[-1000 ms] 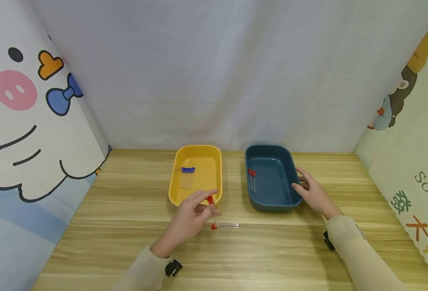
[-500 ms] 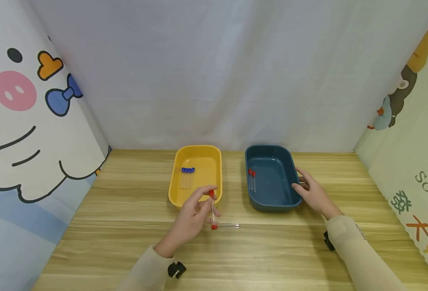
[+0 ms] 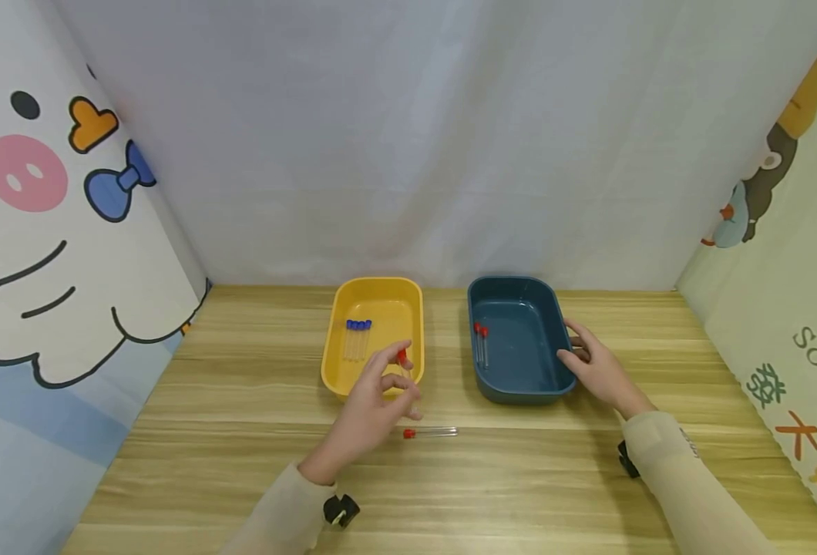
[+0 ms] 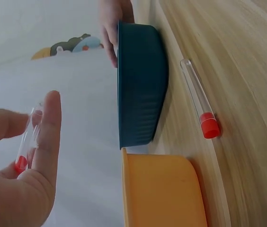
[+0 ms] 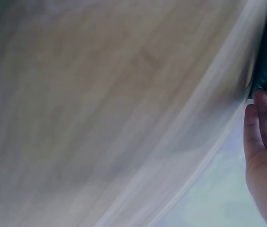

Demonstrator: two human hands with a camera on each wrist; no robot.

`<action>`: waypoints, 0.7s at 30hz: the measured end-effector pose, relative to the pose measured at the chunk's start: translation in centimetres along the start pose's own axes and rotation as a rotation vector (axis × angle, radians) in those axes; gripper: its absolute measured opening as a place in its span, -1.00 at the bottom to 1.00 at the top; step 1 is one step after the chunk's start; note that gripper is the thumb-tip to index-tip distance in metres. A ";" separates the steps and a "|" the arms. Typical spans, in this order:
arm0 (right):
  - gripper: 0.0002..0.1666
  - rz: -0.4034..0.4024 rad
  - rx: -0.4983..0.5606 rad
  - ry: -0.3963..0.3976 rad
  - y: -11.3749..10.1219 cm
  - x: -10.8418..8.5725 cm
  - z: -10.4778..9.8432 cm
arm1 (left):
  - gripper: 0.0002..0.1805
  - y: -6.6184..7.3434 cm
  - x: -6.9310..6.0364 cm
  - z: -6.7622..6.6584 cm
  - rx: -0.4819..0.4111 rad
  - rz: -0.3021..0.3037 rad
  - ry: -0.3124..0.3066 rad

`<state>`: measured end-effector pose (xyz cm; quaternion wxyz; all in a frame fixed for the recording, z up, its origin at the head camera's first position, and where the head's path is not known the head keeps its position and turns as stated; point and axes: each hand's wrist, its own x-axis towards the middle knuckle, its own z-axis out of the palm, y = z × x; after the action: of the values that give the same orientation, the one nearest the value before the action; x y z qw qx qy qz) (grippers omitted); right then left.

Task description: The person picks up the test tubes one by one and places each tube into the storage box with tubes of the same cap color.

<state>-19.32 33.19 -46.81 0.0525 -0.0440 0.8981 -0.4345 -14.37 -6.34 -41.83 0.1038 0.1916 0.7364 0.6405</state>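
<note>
In the head view my left hand (image 3: 367, 412) is raised just in front of the yellow bin (image 3: 391, 287), pinching a clear test tube with a red cap (image 3: 402, 357). The left wrist view has this tube (image 4: 31, 127) between thumb and fingers, red cap low. Below the hand, another red-capped test tube (image 3: 432, 432) lies flat on the table, cap to the left. My right hand (image 3: 599, 376) rests against the right side of the dark blue bin (image 3: 519, 398), thumb at its rim. In the right wrist view its fingers (image 5: 254, 130) look straight along the bin's wall.
Several blue-capped tubes (image 3: 358, 339) lie side by side in the yellow bin. Two red-capped tubes (image 3: 481, 344) lie along the left side inside the blue bin. A pale cloth (image 3: 450, 154) hangs behind the wooden table (image 3: 519, 478).
My left hand has risen slightly with the pinched tube, which has swung upright and moved away from the tube on the table. The right hand and both bins stay where they were.
</note>
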 end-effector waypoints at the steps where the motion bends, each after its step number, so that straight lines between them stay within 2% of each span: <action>1: -0.18 -0.001 -0.001 0.001 0.0 0.0 0.0 | -0.22 0.0 0.1 0.0 0.006 -0.003 -0.003; 6: -0.18 -0.010 0.006 -0.002 0.0 0.0 -0.1 | 0.03 -0.1 0.4 0.2 0.039 -0.034 -0.022; 10: -0.18 -0.008 -0.005 -0.004 0.0 -0.1 -0.1 | 0.13 -0.1 0.5 0.2 0.047 -0.045 -0.040; 17: -0.18 -0.007 -0.014 0.002 0.0 -0.2 0.0 | 0.14 0.4 1.1 0.1 0.068 -0.048 -0.071; 21: -0.17 -0.003 -0.016 -0.002 0.0 -0.1 0.0 | 0.09 0.8 1.8 0.1 0.123 -0.015 -0.072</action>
<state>-19.21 33.21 -46.77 0.0523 -0.0462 0.9014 -0.4273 -15.86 -5.45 -40.91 0.1232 0.2150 0.7715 0.5860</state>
